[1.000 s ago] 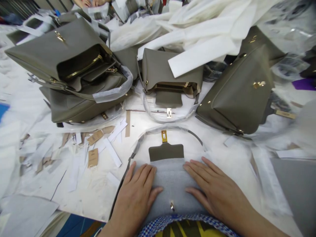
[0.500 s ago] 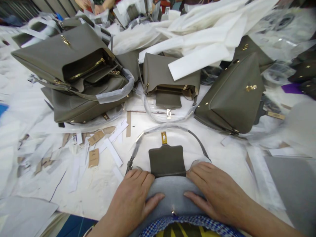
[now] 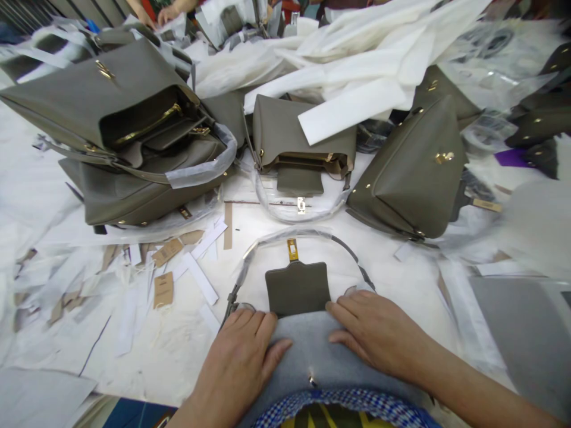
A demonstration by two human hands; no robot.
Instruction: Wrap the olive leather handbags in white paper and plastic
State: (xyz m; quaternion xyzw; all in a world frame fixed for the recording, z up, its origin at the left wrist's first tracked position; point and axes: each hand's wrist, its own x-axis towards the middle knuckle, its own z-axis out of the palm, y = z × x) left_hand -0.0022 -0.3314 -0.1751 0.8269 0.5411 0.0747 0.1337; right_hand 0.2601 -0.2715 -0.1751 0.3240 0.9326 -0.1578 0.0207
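A grey felt-covered bag (image 3: 307, 351) lies at the table's near edge, against my checked clothing. Its olive leather flap (image 3: 297, 288) sticks out ahead, ending in a gold clasp tab (image 3: 292, 249). A plastic-wrapped strap (image 3: 289, 238) arcs around the flap. My left hand (image 3: 238, 362) lies flat on the left side of the felt, fingers together and stretched, thumb out. My right hand (image 3: 379, 333) presses flat on the right side, fingertips at the flap's corner. Neither hand grips anything.
Several olive leather handbags stand behind: a stacked pair at left (image 3: 134, 142), one in the middle (image 3: 303, 139), one on its side at right (image 3: 414, 172). White wrapping sheets (image 3: 357, 65) pile at the back. Paper strips and tags (image 3: 165, 285) litter the left. Another person's hands (image 3: 167, 12) show at top.
Both hands slid back toward me along the felt cover, baring more of the olive flap. The view shifted slightly left.
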